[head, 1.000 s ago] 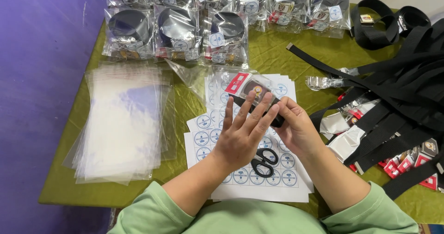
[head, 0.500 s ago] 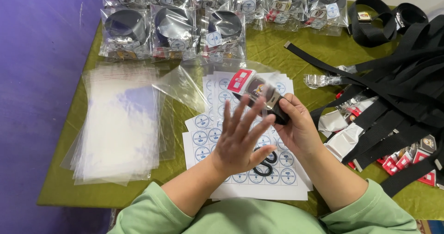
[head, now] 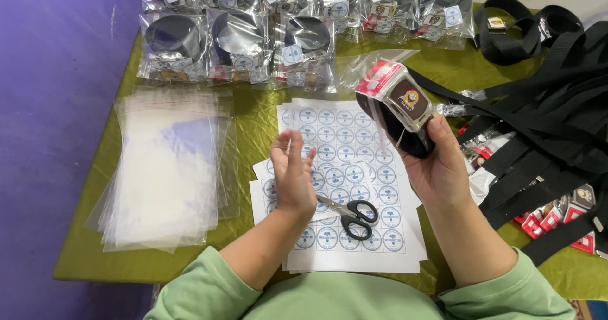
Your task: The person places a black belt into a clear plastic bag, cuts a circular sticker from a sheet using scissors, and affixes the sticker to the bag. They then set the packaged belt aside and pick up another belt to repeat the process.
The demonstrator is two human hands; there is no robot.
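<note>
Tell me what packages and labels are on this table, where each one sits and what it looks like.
Bagged belt: held up in the right hand, clear bag, black coil, red-white card.
Sticker sheets: table centre under the left hand, white with rows of round blue-white labels.
Finished packs: far edge in rows, clear bags with black coils, each with a round label.
Empty bags: left stack, clear, flat.
Small red-white packets: right, under black straps.

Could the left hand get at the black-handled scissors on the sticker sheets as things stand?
Probably yes: the left hand is open and empty, hovering just beside the scissors, which lie uncovered on the sticker sheets. The right hand holds a bagged belt clear.
</note>
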